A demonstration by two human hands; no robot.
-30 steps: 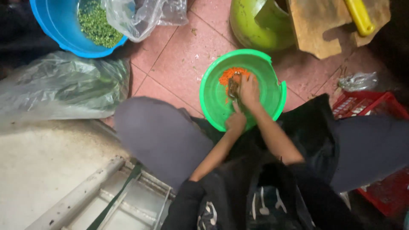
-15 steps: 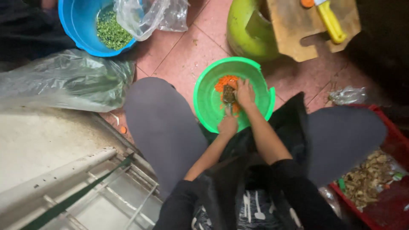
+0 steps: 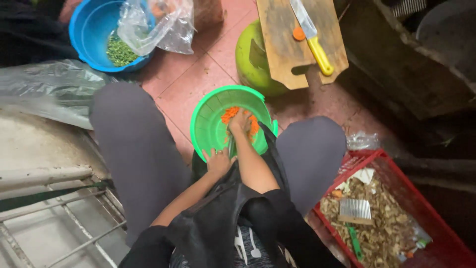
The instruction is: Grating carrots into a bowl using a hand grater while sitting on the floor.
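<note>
1. Versus half a second ago: the view has swung, so the green basin (image 3: pixel 210 124) now sits mid-frame between the knees. The wooden cutting board (image 3: pixel 292 42) with its yellow-handled knife (image 3: pixel 313 39) has come fully into view, and the red crate (image 3: pixel 396 218) shows much more of itself.
2. The left hand (image 3: pixel 218 161) was up by the right hand over the carrot; now it rests on the near rim of the basin, fingers spread and flat, gripping nothing.
3. The right hand (image 3: pixel 240 121) stays inside the basin, down on the grated carrot (image 3: pixel 229 115). Fingers are curled into the pile; cannot tell whether they actually clasp any.
4. Basin contents: orange carrot shreds heaped at the far side, under and just beyond the right hand. The rest of the green floor is bare.
5. Blue bucket (image 3: pixel 91 34), well away to the far left of the left hand: chopped green vegetable (image 3: pixel 119 49) at the bottom, and a clear plastic bag (image 3: pixel 153 27) slumped over its rim.
6. The cutting board lies on a green gas cylinder (image 3: pixel 253 59) just beyond the basin. One carrot slice (image 3: pixel 298 33) sits beside the blade.
7. The red crate, to the right of the right arm, holds brown dry peelings (image 3: pixel 382 238) and a small metal grater (image 3: pixel 355 211).
</note>
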